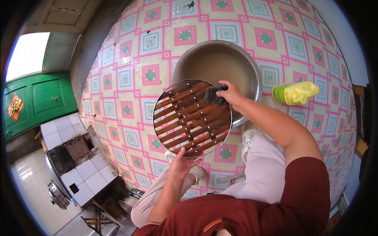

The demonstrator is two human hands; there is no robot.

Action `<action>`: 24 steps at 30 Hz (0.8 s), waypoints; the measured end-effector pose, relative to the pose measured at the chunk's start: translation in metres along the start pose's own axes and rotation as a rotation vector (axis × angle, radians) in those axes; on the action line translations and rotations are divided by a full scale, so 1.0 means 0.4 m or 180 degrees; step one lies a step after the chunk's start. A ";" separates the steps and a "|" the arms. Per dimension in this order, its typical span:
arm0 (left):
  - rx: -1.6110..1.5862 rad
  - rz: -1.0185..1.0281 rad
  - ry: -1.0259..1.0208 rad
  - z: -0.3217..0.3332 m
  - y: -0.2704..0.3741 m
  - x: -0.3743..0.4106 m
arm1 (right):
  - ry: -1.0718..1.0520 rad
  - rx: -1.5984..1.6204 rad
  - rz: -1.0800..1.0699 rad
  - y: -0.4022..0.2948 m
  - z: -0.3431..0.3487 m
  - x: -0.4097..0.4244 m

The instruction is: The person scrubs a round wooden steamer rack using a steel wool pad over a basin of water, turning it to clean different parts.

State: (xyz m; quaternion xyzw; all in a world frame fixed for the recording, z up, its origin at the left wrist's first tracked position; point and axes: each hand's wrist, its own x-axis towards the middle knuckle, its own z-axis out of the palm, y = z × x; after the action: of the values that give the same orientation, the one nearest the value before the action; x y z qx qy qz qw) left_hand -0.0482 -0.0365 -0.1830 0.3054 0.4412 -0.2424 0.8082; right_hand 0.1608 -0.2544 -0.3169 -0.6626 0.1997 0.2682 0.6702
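A round steamer rack [189,118] of brown slats with a metal rim is tilted over the near left edge of a metal basin [256,73]. My left hand [182,165] grips the rack's near edge, thumb on top. In my right hand [231,94] is a dark scouring pad [215,95], pressed against the rack's upper right part. Cloudy, brownish water [220,66] fills the bottom of the basin. The rack hides part of the basin's near left wall.
Right of the basin, a yellow plastic jug [296,92] lies on the patterned floor covering [150,75]. A white-tiled stove [88,168] stands at left, below a green door [41,100]. My shoes and knees flank the near floor.
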 end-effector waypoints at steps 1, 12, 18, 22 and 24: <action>0.0086 -0.0105 -0.0107 0.004 0.001 -0.001 | -0.0119 -0.0126 -0.0174 -0.016 -0.004 0.012; 0.0241 0.0482 0.0774 -0.014 0.030 0.006 | -0.0778 -0.1204 -0.1757 -0.104 0.045 0.098; 0.0311 0.0689 0.0864 0.014 0.005 0.004 | 0.1131 -0.1637 -0.1848 -0.143 -0.130 0.076; 0.0261 0.1088 0.0885 0.013 0.001 0.011 | 0.0524 -0.2446 -0.1248 -0.058 -0.171 0.056; 0.0160 0.1178 0.0906 0.022 0.005 0.009 | 0.0377 -0.1414 -0.0865 -0.042 -0.148 0.052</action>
State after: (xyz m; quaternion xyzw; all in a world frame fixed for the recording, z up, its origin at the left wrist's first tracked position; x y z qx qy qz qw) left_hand -0.0404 -0.0418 -0.1817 0.4322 0.4810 -0.0555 0.7607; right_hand 0.1928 -0.3111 -0.3192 -0.8287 0.0841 0.1738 0.5254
